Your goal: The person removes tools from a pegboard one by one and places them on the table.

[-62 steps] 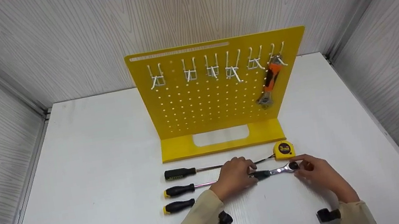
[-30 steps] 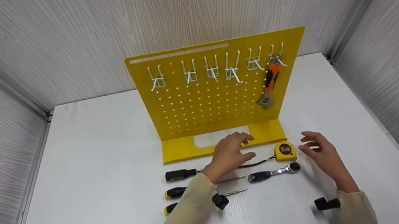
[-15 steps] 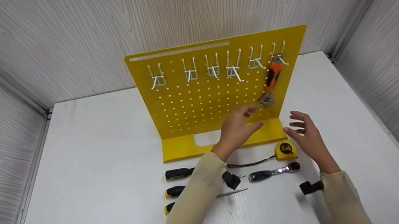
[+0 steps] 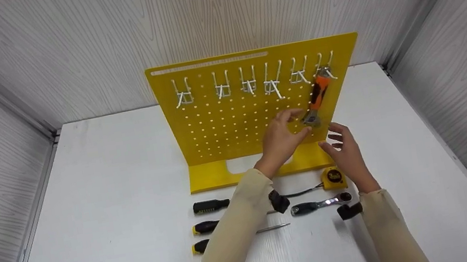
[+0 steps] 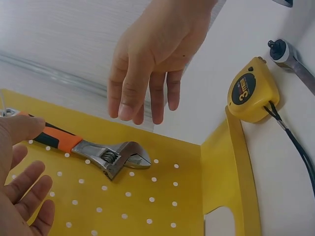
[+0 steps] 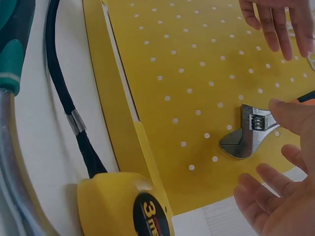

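Observation:
An adjustable wrench [image 4: 319, 91] with an orange and black handle hangs from the rightmost hook of the yellow pegboard [image 4: 233, 126], its jaw end down. My left hand [image 4: 280, 138] is just left of the wrench's lower end, thumb and fingers spread apart with nothing between them. To the lower right of that end is my right hand [image 4: 345, 150], fingers parted and holding nothing. In the right wrist view the wrench head [image 6: 248, 130] shows close to my right thumb and fingers. The left wrist view has the whole wrench head [image 5: 115, 157] between both hands.
White hooks [image 4: 249, 85] line the upper pegboard. In front of its base lie a yellow tape measure [image 4: 333, 178] with a black strap, a ratchet wrench [image 4: 320, 204] and several screwdrivers, such as the black-handled one [image 4: 210, 206], partly hidden by my left arm.
Both hands have left the ratchet wrench on the table and moved up and forward to the hanging adjustable wrench. The ratchet now lies untouched below the tape measure.

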The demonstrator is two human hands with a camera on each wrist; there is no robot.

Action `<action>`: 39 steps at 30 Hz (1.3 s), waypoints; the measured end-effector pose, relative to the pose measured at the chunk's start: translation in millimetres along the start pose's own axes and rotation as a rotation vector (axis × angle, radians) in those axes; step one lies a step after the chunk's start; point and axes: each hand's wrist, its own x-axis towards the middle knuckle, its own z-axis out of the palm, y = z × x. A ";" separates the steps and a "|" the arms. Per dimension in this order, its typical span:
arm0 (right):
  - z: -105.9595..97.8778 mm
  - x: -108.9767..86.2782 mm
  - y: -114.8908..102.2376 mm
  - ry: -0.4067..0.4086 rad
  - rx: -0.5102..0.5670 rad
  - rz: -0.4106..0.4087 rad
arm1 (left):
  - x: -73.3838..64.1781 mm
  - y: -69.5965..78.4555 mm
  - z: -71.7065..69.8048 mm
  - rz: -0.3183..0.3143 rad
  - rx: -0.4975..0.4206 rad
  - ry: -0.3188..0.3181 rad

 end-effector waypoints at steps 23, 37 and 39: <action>29.5 30.8 -12.3 0.143 0.119 0.041 | 41.7 33.6 4.6 -0.095 -0.071 -0.033; 26.3 34.1 -15.6 0.114 0.094 0.096 | 47.4 37.6 6.3 -0.098 -0.064 -0.045; 25.7 34.2 -16.1 0.103 0.082 0.082 | 47.2 37.6 6.5 -0.089 -0.062 -0.042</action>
